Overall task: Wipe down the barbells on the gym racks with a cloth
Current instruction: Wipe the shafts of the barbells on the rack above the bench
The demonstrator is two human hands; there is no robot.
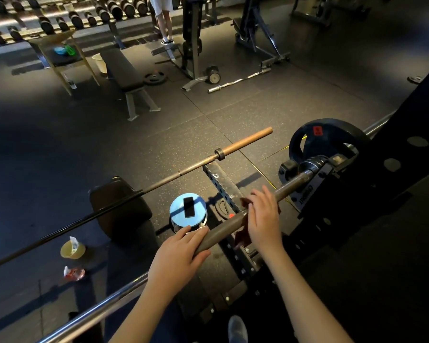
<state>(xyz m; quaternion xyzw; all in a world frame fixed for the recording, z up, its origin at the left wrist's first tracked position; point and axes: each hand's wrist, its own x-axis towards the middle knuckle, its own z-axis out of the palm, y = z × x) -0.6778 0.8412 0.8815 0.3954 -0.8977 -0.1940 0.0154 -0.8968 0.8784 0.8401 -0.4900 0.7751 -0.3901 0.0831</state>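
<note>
The barbell [224,226] lies in the rack [312,186] beside a weight plate [327,142]. The left hand [181,246] grips its free end, and the right hand [263,219] holds the cloth [242,237] around it. A hard push could roll the bar, or the loose cloth tail could slip off.

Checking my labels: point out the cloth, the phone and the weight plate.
cloth [241,236]: head view, hanging corner.
phone [190,207]: head view, screen middle.
weight plate [337,137]: head view, upper face.
</note>
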